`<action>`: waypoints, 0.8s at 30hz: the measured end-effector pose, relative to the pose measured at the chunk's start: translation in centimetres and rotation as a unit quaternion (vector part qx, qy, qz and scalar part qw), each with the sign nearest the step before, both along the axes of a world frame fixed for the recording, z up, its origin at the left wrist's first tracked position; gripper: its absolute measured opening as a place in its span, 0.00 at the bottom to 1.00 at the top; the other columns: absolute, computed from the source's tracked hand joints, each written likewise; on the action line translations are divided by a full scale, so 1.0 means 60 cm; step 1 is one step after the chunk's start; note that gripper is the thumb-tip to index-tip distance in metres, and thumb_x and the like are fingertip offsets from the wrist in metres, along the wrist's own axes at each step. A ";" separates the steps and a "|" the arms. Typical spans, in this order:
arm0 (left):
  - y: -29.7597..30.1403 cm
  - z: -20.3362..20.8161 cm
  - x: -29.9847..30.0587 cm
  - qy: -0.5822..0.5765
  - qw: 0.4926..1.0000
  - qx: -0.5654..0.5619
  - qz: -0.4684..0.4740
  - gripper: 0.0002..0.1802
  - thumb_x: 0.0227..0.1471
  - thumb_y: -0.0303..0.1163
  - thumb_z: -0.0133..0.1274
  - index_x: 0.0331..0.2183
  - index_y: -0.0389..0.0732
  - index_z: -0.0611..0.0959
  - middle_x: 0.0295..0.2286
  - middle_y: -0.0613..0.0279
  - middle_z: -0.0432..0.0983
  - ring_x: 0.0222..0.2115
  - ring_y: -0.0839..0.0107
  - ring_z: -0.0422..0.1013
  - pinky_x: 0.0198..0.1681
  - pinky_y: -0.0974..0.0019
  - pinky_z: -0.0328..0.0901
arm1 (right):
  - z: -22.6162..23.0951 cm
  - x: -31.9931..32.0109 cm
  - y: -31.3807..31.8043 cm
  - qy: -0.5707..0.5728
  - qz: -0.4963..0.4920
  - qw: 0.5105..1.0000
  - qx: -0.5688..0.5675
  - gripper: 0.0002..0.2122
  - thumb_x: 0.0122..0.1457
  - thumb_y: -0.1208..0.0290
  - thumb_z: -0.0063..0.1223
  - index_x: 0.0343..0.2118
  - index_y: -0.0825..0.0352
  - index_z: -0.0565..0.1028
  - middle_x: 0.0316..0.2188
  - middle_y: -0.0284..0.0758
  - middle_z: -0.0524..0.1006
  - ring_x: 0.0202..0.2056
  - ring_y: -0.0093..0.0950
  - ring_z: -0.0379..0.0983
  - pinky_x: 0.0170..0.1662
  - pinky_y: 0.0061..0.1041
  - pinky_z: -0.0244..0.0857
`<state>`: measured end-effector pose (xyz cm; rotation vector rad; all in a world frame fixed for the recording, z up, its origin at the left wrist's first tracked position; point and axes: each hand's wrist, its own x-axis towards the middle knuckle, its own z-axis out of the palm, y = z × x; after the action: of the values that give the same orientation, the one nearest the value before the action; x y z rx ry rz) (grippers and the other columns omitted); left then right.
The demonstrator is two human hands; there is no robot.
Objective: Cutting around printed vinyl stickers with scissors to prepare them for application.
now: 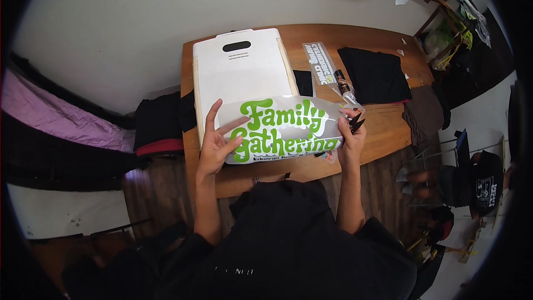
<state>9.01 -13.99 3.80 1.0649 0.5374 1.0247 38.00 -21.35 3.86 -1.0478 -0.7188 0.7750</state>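
Note:
A clear film sheet (286,103) with large green printed lettering is stretched between my two hands, bowed slightly toward me. My left hand (212,149) grips its left edge, the thumb across the front and the index finger pointing up. At the right edge my right hand (351,140) pinches the film. A small black pointed tool (357,122), perhaps scissors, also sits in the right hand's fingers; its full shape is hidden. Behind the film stands a white boxy panel (244,72) with a dark oval slot, its lower part covered by the film.
On the wooden table (383,128) lie a folded black cloth (373,75), another printed film (319,61) and a dark tube (342,82). Brown fabric (425,114) hangs over the right edge. Dark folded fabric (158,125) is piled at left. A person (483,180) sits at far right.

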 end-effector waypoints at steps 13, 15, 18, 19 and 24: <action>0.015 0.030 0.002 0.025 0.998 0.049 -0.014 0.47 0.48 0.14 0.48 0.59 0.52 0.42 0.46 0.35 0.65 0.35 0.73 0.73 0.36 0.74 0.69 | 0.000 -0.004 0.014 0.026 -0.012 0.999 0.035 0.11 0.55 0.75 0.53 0.41 0.69 0.72 0.26 0.28 0.74 0.24 0.11 0.67 0.27 0.09 0.59; 0.017 0.031 0.002 0.026 0.998 0.052 -0.012 0.47 0.48 0.14 0.49 0.59 0.52 0.42 0.46 0.35 0.65 0.35 0.73 0.73 0.36 0.75 0.69 | -0.001 -0.004 0.016 0.031 -0.012 0.999 0.035 0.11 0.55 0.75 0.53 0.41 0.69 0.72 0.26 0.28 0.74 0.24 0.11 0.67 0.27 0.09 0.59; 0.024 0.019 -0.001 0.016 0.998 0.059 -0.017 0.48 0.46 0.14 0.50 0.60 0.52 0.42 0.46 0.35 0.65 0.38 0.69 0.72 0.39 0.71 0.69 | -0.003 -0.003 0.020 0.037 -0.013 0.999 0.038 0.11 0.55 0.75 0.53 0.41 0.69 0.72 0.27 0.28 0.74 0.25 0.11 0.67 0.29 0.09 0.59; 0.026 0.016 -0.002 0.006 0.998 0.063 -0.021 0.49 0.45 0.14 0.50 0.60 0.53 0.43 0.46 0.34 0.65 0.41 0.66 0.71 0.42 0.68 0.69 | -0.003 -0.004 0.021 0.039 -0.011 0.998 0.042 0.11 0.55 0.75 0.53 0.41 0.69 0.72 0.27 0.28 0.74 0.26 0.11 0.66 0.29 0.09 0.59; 0.036 0.019 -0.005 -0.084 0.995 -0.043 0.025 0.46 0.48 0.20 0.51 0.60 0.51 0.42 0.49 0.36 0.63 0.38 0.72 0.72 0.35 0.79 0.67 | 0.007 -0.027 0.047 0.074 -0.054 0.996 0.020 0.10 0.56 0.74 0.53 0.41 0.68 0.73 0.26 0.25 0.72 0.25 0.10 0.64 0.29 0.08 0.57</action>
<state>8.69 -11.83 4.95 0.8851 0.4697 1.1148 36.39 -18.53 4.27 -0.9748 -0.5452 0.7335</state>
